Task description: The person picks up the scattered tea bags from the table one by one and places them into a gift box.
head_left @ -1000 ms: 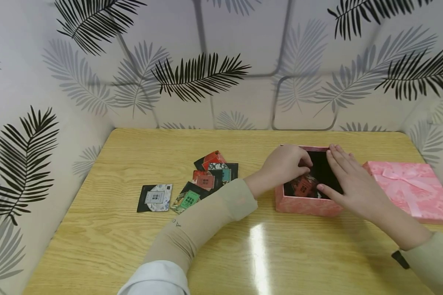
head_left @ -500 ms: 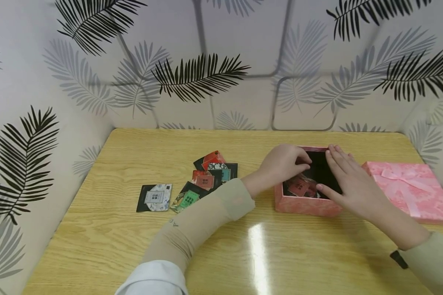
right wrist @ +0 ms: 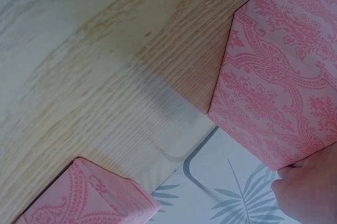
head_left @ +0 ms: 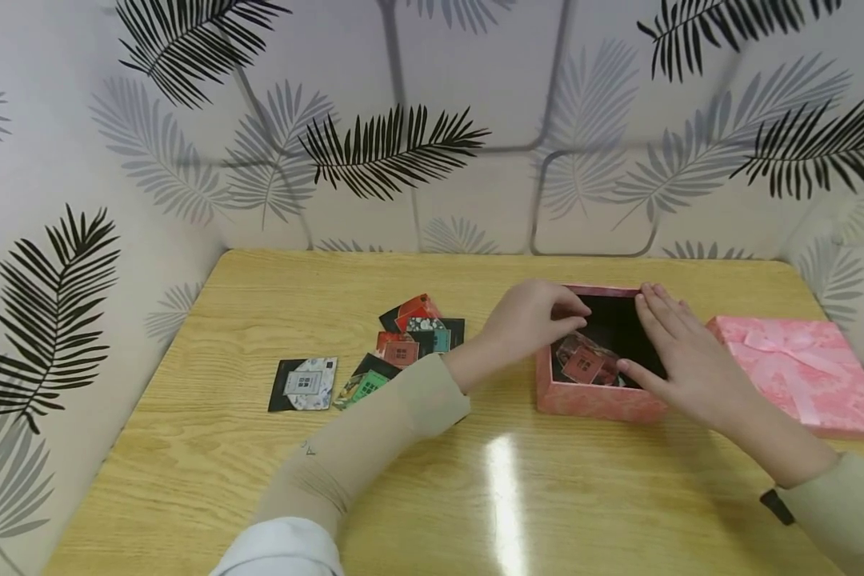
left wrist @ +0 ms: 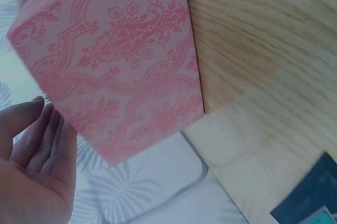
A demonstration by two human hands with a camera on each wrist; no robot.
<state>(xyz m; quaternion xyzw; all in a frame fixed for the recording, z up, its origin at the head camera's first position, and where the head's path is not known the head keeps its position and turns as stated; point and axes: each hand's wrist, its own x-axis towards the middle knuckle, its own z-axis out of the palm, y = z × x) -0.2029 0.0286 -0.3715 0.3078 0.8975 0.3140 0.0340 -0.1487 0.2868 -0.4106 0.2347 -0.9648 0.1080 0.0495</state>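
A pink patterned box [head_left: 598, 404] stands uncovered on the right half of the table, its inside dark. In it, at the near left, lies a flat printed sachet with a red label [head_left: 583, 364]. My left hand [head_left: 526, 320] hovers over the box's left rim, fingers bent and thumb apart. The left wrist view has this hand [left wrist: 39, 166] with nothing in its grasp, beside the pink box wall [left wrist: 121, 76]. My right hand [head_left: 698, 368] rests along the right rim with straight fingers. Its fingertips [right wrist: 289, 174] touch the box edge in the right wrist view.
Right of the box lies its pink lid with a ribbon bow [head_left: 806, 368]. Several overlapping sachets [head_left: 410, 340] are left of centre, partly behind my left sleeve. A grey-white sachet [head_left: 310, 384] sits apart further left. A leaf-patterned wall [head_left: 432, 208] rises behind the table.
My left hand has drawn back leftward out of the box, and more of the red-labelled sachet shows, having shifted slightly left. My right hand has stayed on the rim.
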